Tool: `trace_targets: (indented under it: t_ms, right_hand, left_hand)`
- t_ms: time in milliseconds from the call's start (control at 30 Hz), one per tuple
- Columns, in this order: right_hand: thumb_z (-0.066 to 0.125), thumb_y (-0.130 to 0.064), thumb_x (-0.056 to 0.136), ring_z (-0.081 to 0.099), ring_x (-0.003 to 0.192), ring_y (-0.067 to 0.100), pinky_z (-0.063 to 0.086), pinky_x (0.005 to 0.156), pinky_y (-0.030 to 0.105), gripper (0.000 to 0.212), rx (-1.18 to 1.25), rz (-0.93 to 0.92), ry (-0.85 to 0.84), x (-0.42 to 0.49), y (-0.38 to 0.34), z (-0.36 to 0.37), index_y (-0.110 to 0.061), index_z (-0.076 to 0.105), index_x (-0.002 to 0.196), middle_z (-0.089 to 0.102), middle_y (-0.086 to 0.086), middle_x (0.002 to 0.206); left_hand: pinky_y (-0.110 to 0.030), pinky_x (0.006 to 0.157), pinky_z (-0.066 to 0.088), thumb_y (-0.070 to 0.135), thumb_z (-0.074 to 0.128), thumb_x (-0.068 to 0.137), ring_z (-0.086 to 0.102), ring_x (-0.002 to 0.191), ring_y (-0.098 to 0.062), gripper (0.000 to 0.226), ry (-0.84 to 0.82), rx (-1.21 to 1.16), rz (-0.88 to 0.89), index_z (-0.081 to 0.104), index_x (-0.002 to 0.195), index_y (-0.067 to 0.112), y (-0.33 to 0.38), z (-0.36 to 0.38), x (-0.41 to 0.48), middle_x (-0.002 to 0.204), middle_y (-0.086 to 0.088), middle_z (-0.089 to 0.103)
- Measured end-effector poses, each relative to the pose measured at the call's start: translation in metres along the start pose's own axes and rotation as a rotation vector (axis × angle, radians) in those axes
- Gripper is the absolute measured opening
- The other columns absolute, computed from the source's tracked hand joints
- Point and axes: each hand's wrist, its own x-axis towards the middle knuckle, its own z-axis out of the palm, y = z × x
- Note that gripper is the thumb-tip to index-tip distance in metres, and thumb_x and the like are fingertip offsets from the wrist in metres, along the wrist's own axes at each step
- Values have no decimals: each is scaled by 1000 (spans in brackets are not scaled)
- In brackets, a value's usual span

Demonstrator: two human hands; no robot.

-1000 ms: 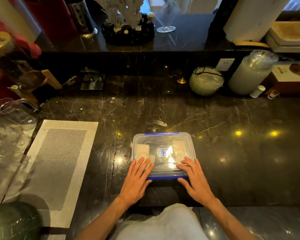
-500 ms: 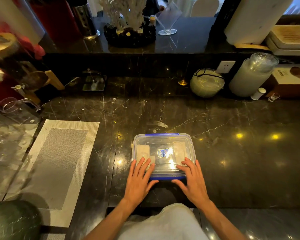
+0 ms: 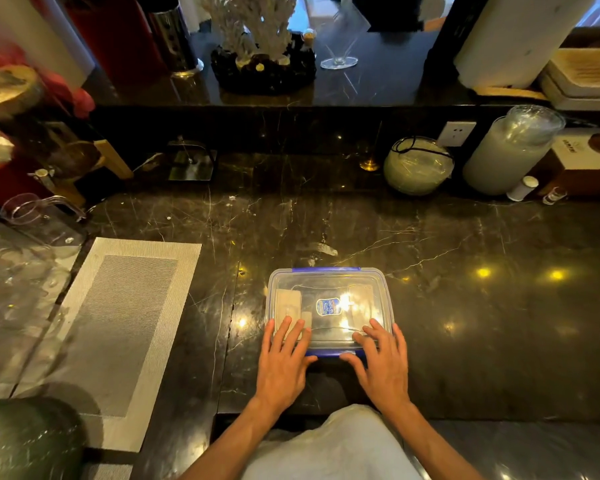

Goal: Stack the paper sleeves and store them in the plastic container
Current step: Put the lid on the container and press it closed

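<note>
A clear plastic container [image 3: 329, 282] with a blue-clipped lid sits on the dark marble counter in front of me. Pale paper sleeves [image 3: 286, 304] show through the lid on the left side, and another pale piece lies on the right inside. A blue label is at the lid's centre. My left hand [image 3: 284, 362] lies flat with spread fingers on the lid's near-left edge. On the near-right edge, my right hand [image 3: 383, 363] rests the same way. Both thumbs touch the near blue clip.
A grey woven placemat [image 3: 118, 327] lies to the left, with clear glassware [image 3: 32, 230] beyond it. At the back right stand a round bagged bundle [image 3: 418, 166], a tall stack of clear lids [image 3: 510, 150] and a box [image 3: 589, 157]. A raised ledge runs behind.
Both hands have stayed on the lid's near edge, with only a slight shift of the fingers. The container has not moved.
</note>
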Motion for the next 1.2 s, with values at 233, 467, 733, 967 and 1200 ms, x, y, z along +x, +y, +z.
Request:
trace_targets:
  t_ms: [233,467,733,967,1200]
  right_hand:
    - [44,-40,96,29,145,15,26,118,43,50,549,238,15,0,10,-17,-13,55,137,41,6,152]
    - [25,-45,103,39,143,23,28,119,47,52,1380,857,-155,17,15,-34,-28,33,152,42,1,156]
    - [28,-57,95,48,136,23,30,119,49,60,1440,843,-179,37,-10,-29,-29,43,146,54,1,146]
    - [27,-44,103,37,144,21,29,118,42,45,1179,749,-207,40,-20,-22,-36,35,147,43,-7,151]
    - [22,-61,95,-13,152,12,4,124,42,64,236,200,-378,39,-35,-25,-41,13,156,-10,-14,162]
  left_hand:
    - [-35,119,19,40,45,97,20,147,-9,50,168,-558,-319,33,145,35,-7,-23,-1,155,9,30]
    - [-56,116,31,43,35,102,38,142,-23,50,-19,-1472,-845,30,151,35,-20,-41,9,156,0,38]
    - [-59,113,34,26,39,104,50,132,-28,46,9,-1480,-919,35,150,26,-39,-60,23,145,-6,53]
    - [-47,119,28,31,43,103,25,148,-21,60,-58,-1152,-751,14,155,32,-46,-63,20,163,-1,20]
    - [-51,117,-18,44,38,101,-40,142,-22,73,-269,-232,-317,-22,142,53,-26,-58,27,156,7,-36]
